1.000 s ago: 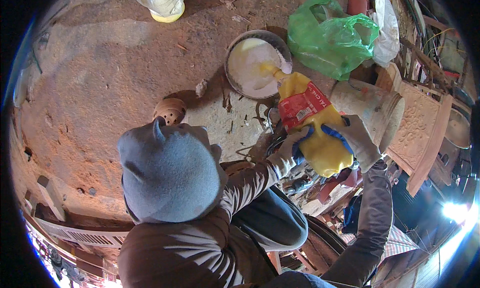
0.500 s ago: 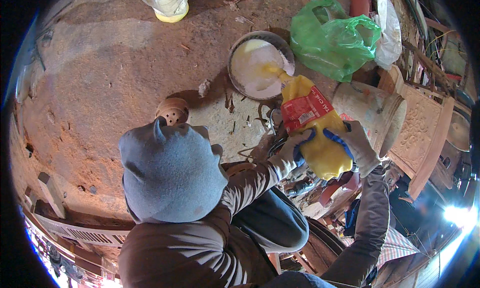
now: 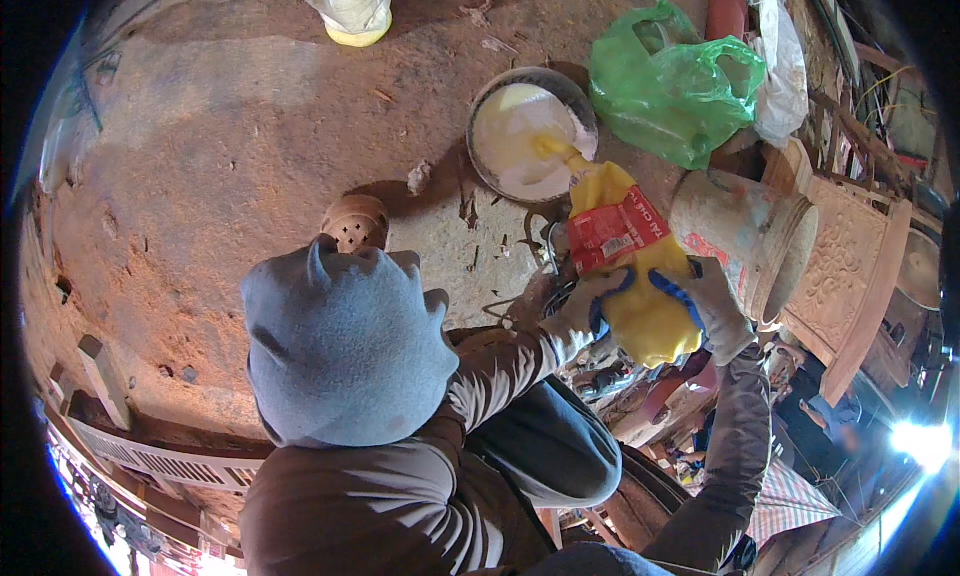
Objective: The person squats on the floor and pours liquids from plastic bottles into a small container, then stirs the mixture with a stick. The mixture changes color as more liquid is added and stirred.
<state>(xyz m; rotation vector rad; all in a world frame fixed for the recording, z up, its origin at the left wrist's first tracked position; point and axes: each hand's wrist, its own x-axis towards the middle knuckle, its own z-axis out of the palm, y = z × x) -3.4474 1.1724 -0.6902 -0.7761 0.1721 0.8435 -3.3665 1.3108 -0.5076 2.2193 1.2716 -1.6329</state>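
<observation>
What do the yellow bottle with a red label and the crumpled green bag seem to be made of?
Yellow bottle: probably soft plastic, slightly glossy; its walls look dented.
Green bag: apparently thin, shiny plastic film, with creases and bright highlights.

My left hand [image 3: 578, 314] and right hand [image 3: 717, 308] wear matt grey cloth gloves [image 3: 728, 331] with blue facings [image 3: 672, 288], against a soft, glossy yellow plastic bottle [image 3: 650, 321] with a smooth red label [image 3: 622, 238]. Beyond my hands, the green bag [image 3: 670, 96] is thin, shiny, crinkled plastic; the bowl [image 3: 577, 98] looks like dull metal, though shadow makes that uncertain. Right of my right hand, the bucket [image 3: 735, 226] is scuffed and matt, the carved panel [image 3: 840, 256] bare wood.
</observation>
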